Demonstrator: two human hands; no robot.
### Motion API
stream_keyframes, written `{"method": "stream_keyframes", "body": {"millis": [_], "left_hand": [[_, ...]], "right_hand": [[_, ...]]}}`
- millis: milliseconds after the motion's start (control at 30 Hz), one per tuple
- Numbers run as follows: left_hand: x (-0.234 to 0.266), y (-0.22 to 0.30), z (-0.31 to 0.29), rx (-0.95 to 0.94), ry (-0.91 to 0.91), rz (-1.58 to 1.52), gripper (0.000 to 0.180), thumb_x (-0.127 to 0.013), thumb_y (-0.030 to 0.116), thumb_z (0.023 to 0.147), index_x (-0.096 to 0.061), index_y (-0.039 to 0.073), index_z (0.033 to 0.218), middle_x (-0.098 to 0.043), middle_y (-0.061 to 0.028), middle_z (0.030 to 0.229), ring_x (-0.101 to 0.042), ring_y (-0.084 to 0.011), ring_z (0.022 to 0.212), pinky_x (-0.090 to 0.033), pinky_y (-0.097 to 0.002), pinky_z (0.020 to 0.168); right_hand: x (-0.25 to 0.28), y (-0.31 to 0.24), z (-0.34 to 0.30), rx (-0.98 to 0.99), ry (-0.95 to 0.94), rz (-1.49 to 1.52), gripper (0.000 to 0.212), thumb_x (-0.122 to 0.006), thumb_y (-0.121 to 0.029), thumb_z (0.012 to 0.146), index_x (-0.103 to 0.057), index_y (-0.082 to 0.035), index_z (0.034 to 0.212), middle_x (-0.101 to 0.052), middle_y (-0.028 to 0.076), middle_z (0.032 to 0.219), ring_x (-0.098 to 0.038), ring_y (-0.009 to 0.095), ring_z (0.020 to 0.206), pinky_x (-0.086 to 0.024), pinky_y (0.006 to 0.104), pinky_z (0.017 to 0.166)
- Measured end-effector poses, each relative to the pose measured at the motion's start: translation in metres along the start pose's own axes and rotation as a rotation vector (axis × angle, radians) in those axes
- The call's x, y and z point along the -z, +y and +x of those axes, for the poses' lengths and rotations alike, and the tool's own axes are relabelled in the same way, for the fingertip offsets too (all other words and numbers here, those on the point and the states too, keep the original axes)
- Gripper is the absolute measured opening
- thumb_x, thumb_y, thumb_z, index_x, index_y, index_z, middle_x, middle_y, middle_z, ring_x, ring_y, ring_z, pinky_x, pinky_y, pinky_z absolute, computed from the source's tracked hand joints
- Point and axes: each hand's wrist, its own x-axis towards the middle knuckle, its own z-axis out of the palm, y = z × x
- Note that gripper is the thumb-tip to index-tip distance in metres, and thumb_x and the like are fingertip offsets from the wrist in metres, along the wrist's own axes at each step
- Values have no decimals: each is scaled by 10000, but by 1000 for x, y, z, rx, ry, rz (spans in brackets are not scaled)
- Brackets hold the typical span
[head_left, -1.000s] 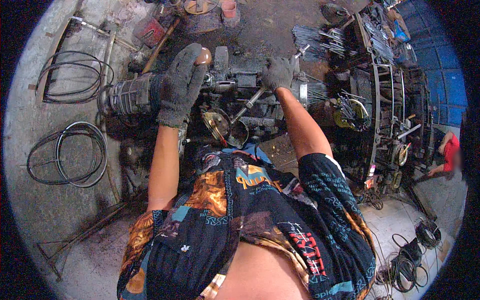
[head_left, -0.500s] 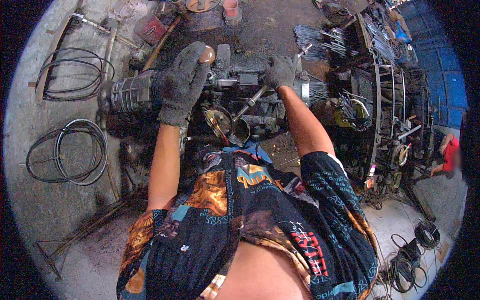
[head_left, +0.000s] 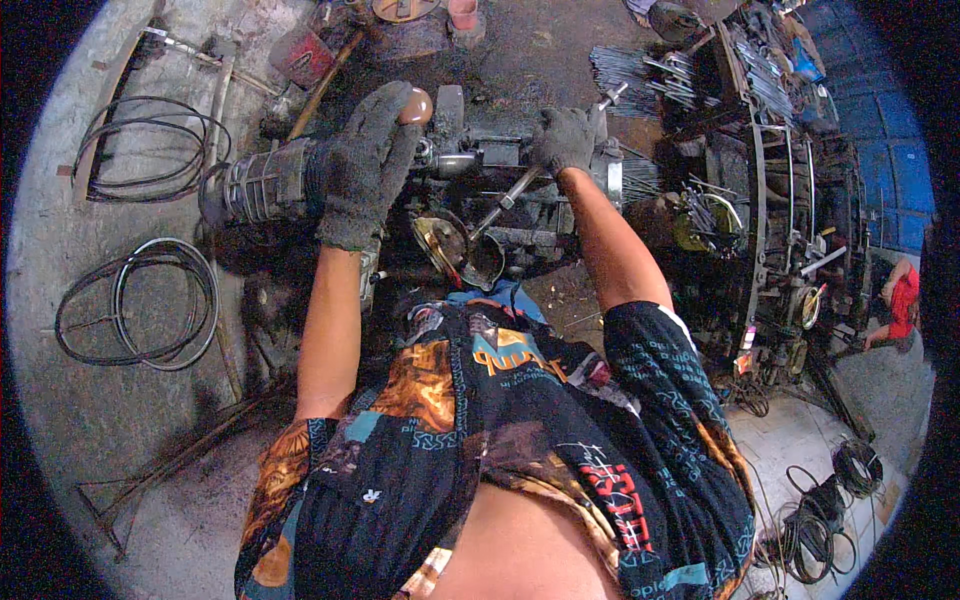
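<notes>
Both my hands wear dark grey work gloves, over a greasy metal machine. My left hand [head_left: 368, 165] is at the machine's left part, its fingers curved against a brown ball knob [head_left: 416, 106]. Beside it is a ribbed cylindrical motor-like housing [head_left: 265, 185]. My right hand [head_left: 566, 140] is closed around a slanting metal bar handle [head_left: 518, 187], whose upper end sticks out beyond the glove. A short shiny metal cylinder [head_left: 458, 165] lies between my hands. Below it, near my body, sit a round open tin [head_left: 438, 240] and a dark cup [head_left: 486, 262].
Coiled black cable [head_left: 140, 345] lies on the left floor. Bundles of metal rods [head_left: 618, 78] are at the far right, near a metal rack [head_left: 757, 220]. A yellowish container [head_left: 690, 228] holds more rods. A person in red [head_left: 902, 300] is at the right edge.
The bar handle's upper end sits slightly farther right and higher, with my right hand still on it. My left hand has stayed at the ball knob.
</notes>
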Motion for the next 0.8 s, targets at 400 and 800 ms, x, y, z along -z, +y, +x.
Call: {"method": "stream_keyframes", "body": {"millis": [400,800], "left_hand": [[-4,3,1,-7,25,-33,382,-659,189,965,-607,44,1314,-645,-169,1303,-633,-356,1184,-507,-414,1019],[-3,8,3,0,20,-47,374,-672,176,951,-612,38,1293,-653,-164,1286,-638,-354,1169,-517,-422,1004]], "right_hand": [[-7,6,-1,35,81,-9,282,-625,-308,833,-758,-150,1025,-719,154,1040,-615,389,1050,-452,502,947],[-3,6,-1,14,47,2,316,-638,-344,819,-752,-134,1025,-717,161,1062,-612,383,1052,-441,478,957]]}}
